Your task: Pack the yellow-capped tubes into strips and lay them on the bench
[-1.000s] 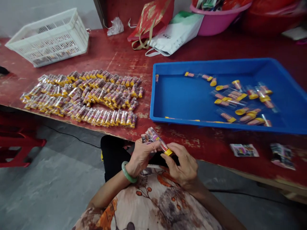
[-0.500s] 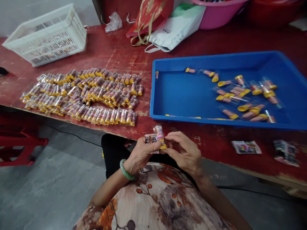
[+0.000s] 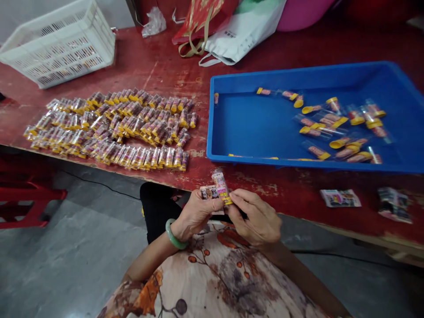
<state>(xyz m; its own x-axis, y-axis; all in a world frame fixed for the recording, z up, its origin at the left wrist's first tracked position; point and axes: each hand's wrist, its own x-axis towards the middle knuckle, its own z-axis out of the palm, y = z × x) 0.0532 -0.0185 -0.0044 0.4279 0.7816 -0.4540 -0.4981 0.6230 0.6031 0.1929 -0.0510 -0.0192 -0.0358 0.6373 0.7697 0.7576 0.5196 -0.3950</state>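
Observation:
Over my lap, at the front edge of the red table, my left hand [image 3: 198, 211] pinches a small stack of printed labels [image 3: 208, 192] together with a clear tube [image 3: 220, 184] that has a yellow cap. The tube leans slightly left, with a printed label showing in or on it. My right hand [image 3: 256, 215] closes its thumb and fingers on the tube's capped lower end. To the left, many similar tubes [image 3: 132, 119] lie in rows on the table. A blue tray [image 3: 245, 119] at the right holds several yellow-capped tubes [image 3: 316, 150].
A white plastic crate [image 3: 66, 48] stands at the back left. Red and white bags [image 3: 243, 35] lie at the back, beside a pink basin [image 3: 301, 13]. Two label stacks [image 3: 340, 198] rest near the front edge. A red stool [image 3: 29, 198] is on the left.
My right hand's fingers have closed in on the tube's capped end, where they were more spread before. My left hand keeps its hold. The view has shifted slightly.

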